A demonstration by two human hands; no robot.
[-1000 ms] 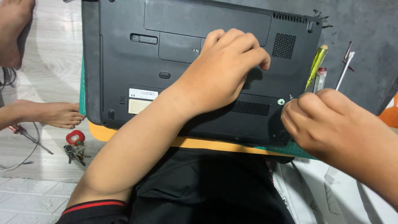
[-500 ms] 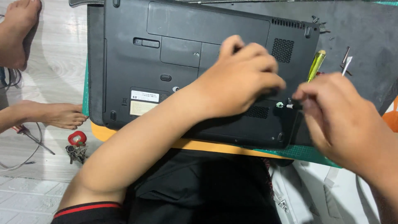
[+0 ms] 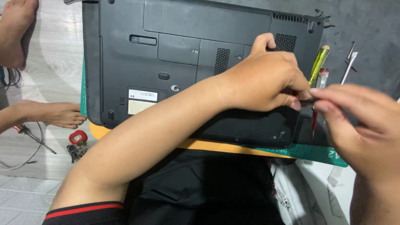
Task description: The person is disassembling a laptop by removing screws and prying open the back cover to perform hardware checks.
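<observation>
Black laptop [image 3: 187, 62] lies bottom-up on the green mat [image 3: 316, 152]. Since a moment ago the left hand [image 3: 262, 83] slid to its right edge and the right hand [image 3: 358, 121] came over; both now pinch one small dark part [image 3: 307, 101] there

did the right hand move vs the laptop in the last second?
Yes. The right hand has moved up along the laptop's right edge, from the near corner to meet the left hand beside the yellow-green screwdriver.
</observation>
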